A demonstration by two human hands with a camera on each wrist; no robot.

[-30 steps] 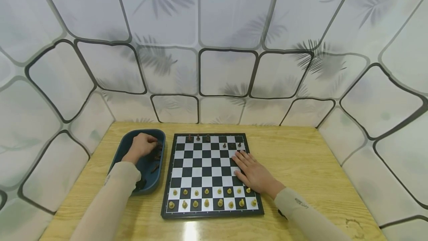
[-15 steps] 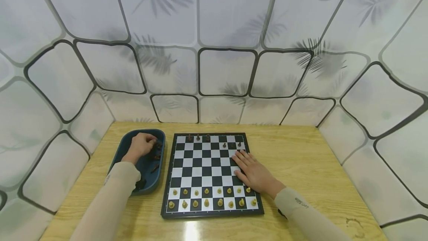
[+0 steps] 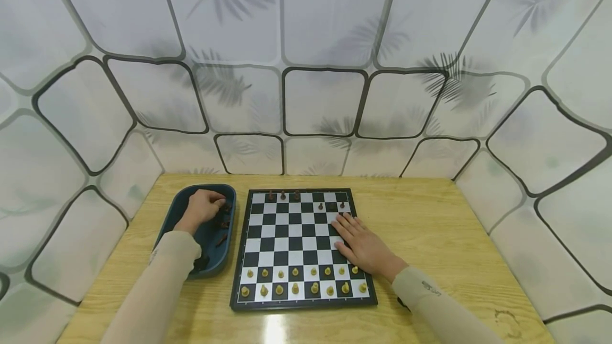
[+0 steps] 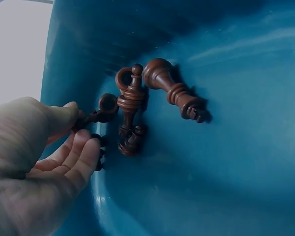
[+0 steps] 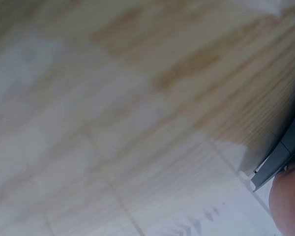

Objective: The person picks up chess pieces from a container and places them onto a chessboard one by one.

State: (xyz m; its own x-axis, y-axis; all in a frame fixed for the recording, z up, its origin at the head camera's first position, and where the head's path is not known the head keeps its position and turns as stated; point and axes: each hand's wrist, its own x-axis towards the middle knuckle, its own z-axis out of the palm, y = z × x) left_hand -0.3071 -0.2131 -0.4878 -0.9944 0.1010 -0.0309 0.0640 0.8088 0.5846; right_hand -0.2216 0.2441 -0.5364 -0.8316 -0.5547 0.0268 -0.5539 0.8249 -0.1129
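My left hand [image 3: 203, 208] reaches into a blue plastic bin [image 3: 164, 230] left of the chessboard. Its thumb and fingers pinch a dark brown chess piece [image 4: 92, 118], whose kind is mostly hidden by the fingertips. Close by in the bin lie a brown king [image 4: 172, 88], a brown pawn [image 4: 132, 140] and other brown pieces. Flat on the right side of the chessboard [image 3: 282, 246] rests my right hand [image 3: 365, 247], its fingers straight. Only part of the right hand shows at the edge of the right wrist view, beside the board's dark rim [image 5: 285, 147].
Two rows of yellowish chess pieces [image 3: 295, 288] stand on the board's near side. Several brown pieces [image 3: 282, 195] stand along its far side. The wooden table [image 3: 430, 216] meets patterned walls [image 3: 317, 155] at the back and both sides.
My left hand's fingers have shifted very slightly inside the bin, showing a little more of the brown pieces. The right hand has stayed in place on the board.
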